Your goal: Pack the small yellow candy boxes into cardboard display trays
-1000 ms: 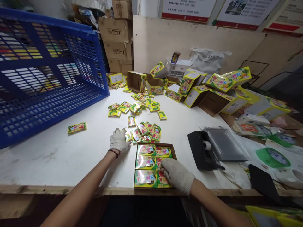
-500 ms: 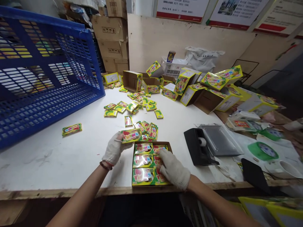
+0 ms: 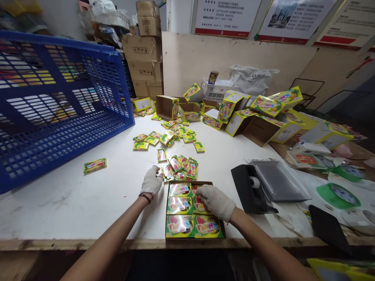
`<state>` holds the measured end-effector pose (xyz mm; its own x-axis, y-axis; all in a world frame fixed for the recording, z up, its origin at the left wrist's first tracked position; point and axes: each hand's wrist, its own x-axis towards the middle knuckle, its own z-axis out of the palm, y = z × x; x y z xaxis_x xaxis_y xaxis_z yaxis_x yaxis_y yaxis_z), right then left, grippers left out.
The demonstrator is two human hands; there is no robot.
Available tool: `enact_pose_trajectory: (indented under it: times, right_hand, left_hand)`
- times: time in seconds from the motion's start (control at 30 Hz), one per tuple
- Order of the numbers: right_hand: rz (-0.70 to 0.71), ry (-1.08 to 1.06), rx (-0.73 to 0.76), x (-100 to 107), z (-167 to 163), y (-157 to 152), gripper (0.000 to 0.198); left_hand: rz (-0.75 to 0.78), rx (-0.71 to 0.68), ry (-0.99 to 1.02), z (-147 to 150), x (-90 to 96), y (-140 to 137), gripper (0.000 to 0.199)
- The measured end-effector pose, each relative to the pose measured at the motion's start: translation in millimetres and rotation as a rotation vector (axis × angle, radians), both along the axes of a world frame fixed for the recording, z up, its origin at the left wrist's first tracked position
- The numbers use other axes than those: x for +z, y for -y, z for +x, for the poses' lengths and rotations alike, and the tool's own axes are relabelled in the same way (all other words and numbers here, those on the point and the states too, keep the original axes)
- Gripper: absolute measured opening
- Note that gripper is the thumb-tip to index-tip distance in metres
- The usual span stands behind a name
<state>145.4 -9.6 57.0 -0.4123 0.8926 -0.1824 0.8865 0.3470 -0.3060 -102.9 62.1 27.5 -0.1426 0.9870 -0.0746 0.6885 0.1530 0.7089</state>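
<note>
A shallow open carton (image 3: 167,230) stands at the table's front edge, holding rows of small flat "TWINS" boxes (image 3: 179,226) printed with fruit. My right hand (image 3: 216,201), in a white knit glove, is over the carton's right column. Its bent fingers are on a small TWINS box in the upper part, partly hiding it. My left hand (image 3: 151,182), also gloved, is beyond the carton's left side, fingers apart. Its fingertips are at the edge of a loose small box (image 3: 168,173) in a pile (image 3: 183,167) just behind the carton.
More loose boxes (image 3: 166,138) lie mid-table, and a single one (image 3: 95,165) at left. A blue plastic crate (image 3: 123,89) lies on its side at left. Printed cartons (image 3: 260,128) line the back. A black tape dispenser (image 3: 249,189) and green tape roll (image 3: 338,196) are at right.
The small box that my left hand held is out of it, and the hand has moved to the loose pile. My right hand has shifted up the right column, uncovering the lower right box.
</note>
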Motion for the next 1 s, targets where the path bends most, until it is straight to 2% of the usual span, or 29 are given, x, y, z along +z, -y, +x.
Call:
enact_pose_trajectory:
  times: [0.1, 0.2, 0.27, 0.33, 0.4, 0.53, 0.67, 0.77, 0.83, 0.9, 0.97, 1.0]
  right_hand:
    - [0.091, 0.102, 0.026, -15.9, -12.3, 6.5, 0.019]
    - [0.163, 0.142, 0.053, -23.7, -18.7, 14.1, 0.02]
    - [0.157, 0.113, 0.059, -25.4, -18.1, 15.8, 0.021]
    - [0.137, -0.007, 0.01, -25.9, -14.7, 13.6, 0.022]
    - [0.137, -0.224, -0.103, -26.1, -10.0, 8.2, 0.025]
    - [0.182, -0.598, -0.311, -24.5, -3.3, -5.8, 0.027]
    - [0.209, -0.723, -0.342, -14.3, -14.4, -17.3, 0.023]
    - [0.253, -0.801, -0.298, 1.6, -37.2, -25.0, 0.031]
    - [0.263, -0.839, -0.256, 15.1, -50.8, -30.4, 0.039]
    - [0.226, -0.811, -0.223, 28.2, -54.6, -35.9, 0.038]
    - [0.18, -0.687, -0.188, 37.0, -45.0, -41.0, 0.032]
    - [0.164, -0.586, -0.163, 38.7, -36.1, -43.3, 0.029]
  left_hand:
    - [-0.08, 0.02, -0.09, 1.8, -14.0, -19.1, 0.055]
    - [-0.138, 0.015, -0.146, 15.1, -19.4, -33.3, 0.081]
    - [-0.163, -0.005, -0.156, 21.2, -20.6, -40.4, 0.08]
    - [-0.183, -0.023, -0.141, 20.4, -22.2, -43.6, 0.068]
    - [-0.196, -0.017, -0.111, 11.8, -24.9, -41.1, 0.058]
    - [-0.172, 0.066, -0.017, -20.9, -27.0, -20.1, 0.056]
    - [-0.04, 0.164, 0.161, -43.7, -9.6, 5.1, 0.045]
    - [0.093, 0.143, 0.338, -31.3, 16.0, 20.7, 0.045]
    - [0.143, 0.044, 0.463, -9.1, 32.5, 30.9, 0.047]
    - [0.169, -0.107, 0.596, 16.8, 43.3, 40.9, 0.045]
    - [0.222, -0.216, 0.612, 38.2, 46.1, 49.2, 0.037]
    - [0.273, -0.252, 0.549, 45.7, 44.4, 52.5, 0.03]
